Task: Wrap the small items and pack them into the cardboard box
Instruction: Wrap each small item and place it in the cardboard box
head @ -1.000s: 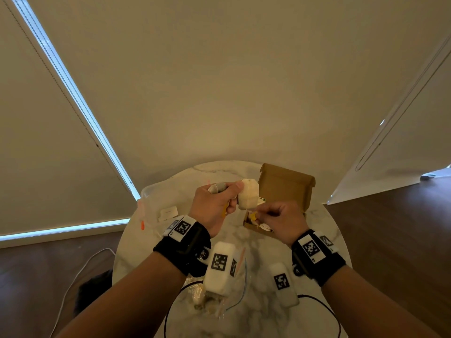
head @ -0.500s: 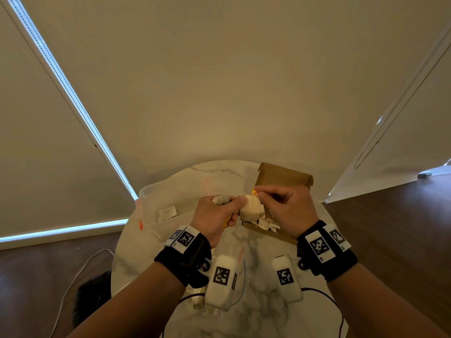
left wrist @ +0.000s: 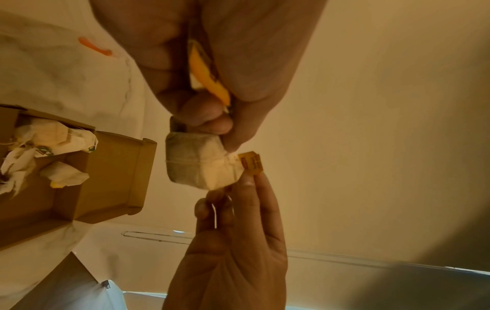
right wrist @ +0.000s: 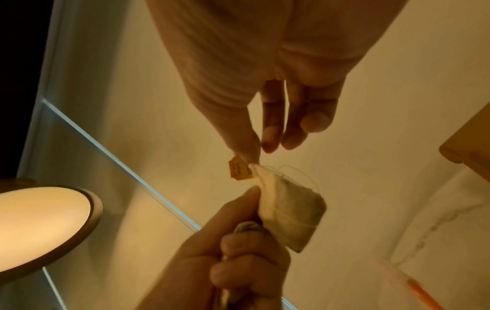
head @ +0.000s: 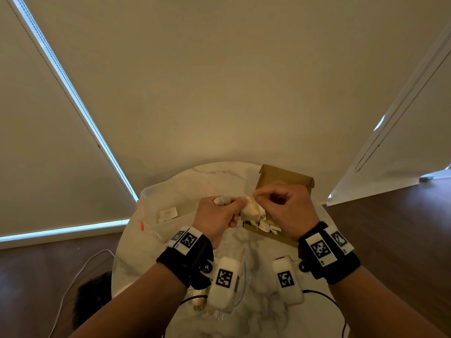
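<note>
Three wrapped bundles [left wrist: 50,137] lie in the cardboard box [left wrist: 116,174] — lid open.

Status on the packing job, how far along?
Done: several white wrapped bundles lie in the open brown cardboard box. In hand: left hand grips a tea bag while right hand pinches its orange tag. Left: pack it; clear plastic bag contents unclear.

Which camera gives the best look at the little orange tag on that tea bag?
The left wrist view: the orange tag faces the camera, close and unblocked, beside the tea bag. The right wrist view shows it smaller and more edge-on. In the head view the hands hide it.
</note>
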`<state>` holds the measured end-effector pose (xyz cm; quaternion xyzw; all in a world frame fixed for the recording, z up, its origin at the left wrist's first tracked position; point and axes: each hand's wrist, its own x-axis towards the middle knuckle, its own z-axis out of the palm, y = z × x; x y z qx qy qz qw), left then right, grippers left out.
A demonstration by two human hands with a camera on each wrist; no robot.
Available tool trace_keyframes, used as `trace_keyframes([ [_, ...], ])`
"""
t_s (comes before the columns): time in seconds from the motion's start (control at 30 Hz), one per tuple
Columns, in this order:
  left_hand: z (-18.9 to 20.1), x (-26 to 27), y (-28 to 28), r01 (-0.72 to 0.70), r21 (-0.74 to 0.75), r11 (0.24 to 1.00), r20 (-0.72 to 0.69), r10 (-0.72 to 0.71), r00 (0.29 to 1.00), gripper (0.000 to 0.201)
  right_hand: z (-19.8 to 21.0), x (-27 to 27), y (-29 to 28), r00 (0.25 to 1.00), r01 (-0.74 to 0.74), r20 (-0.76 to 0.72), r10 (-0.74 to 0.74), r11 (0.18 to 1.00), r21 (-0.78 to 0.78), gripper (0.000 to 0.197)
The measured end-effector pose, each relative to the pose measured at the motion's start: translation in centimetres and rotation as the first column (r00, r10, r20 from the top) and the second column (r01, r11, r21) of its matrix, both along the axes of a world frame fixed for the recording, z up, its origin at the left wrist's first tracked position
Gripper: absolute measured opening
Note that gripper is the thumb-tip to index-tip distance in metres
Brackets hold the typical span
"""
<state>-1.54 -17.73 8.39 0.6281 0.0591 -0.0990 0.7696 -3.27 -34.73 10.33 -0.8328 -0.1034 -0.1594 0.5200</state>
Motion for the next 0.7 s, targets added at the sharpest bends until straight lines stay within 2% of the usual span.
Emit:
trace_keyframes([
  [0.2,0.23,-0.09,-0.03,0.016,-0.005,1.0,-0.005,-0.016,1.0,0.011,-0.61,-0.61,-0.54,0.999,-0.029,0.027,0.03,0.999,-0.019,0.013],
  [0.3,0.26,-0.22,-0.19,0.016,0.004,1.0,-0.002,-0.016,1.0,0.012,-0.56,-0.61,-0.51,0.998,0.016,0.057,-0.015,1.0,-0.018,0.013],
  [0.4,0.29,-0.31,-0.29,0.019,0.025,1.0,0.006,-0.019,1.0,0.013,-0.27,-0.4,-0.53,0.998,0.051,0.024,-0.053,0.997,0.05,0.011],
  [0.53,0.32,-0.34,-0.46,0.011,0.045,0.999,0.017,-0.011,1.0,0.015,-0.06,-0.44,-0.39,1.0,0.011,-0.001,-0.011,1.0,0.018,0.011],
  [0.7,0.67,-0.22,-0.38,0.025,0.008,1.0,-0.01,-0.025,1.0,0.014,-0.16,-0.87,-0.65,0.985,-0.074,0.152,0.087,0.993,-0.088,0.014],
])
